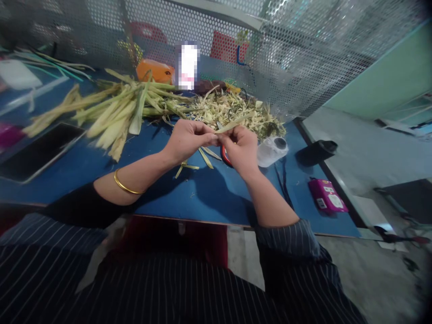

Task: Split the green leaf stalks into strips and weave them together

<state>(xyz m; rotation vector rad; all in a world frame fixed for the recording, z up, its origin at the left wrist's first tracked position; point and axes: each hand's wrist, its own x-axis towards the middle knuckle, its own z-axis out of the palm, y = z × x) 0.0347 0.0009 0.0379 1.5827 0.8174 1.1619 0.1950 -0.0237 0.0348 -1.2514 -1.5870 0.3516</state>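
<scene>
Above the blue table my left hand and my right hand meet, fingertips pinched together. Between them is a pale strip of dried husk, its free end pointing up to the right. Just behind the hands spreads a heap of shredded husk pieces. To the left lies a bundle of long husk leaves, like corn husks. Short cut strips rest below my hands. A red and black object is partly hidden by my right hand.
A white roll, a black cylinder and a magenta packet stand to the right. A dark tablet-like slab lies at left. An orange object sits before the perforated metal screen along the back.
</scene>
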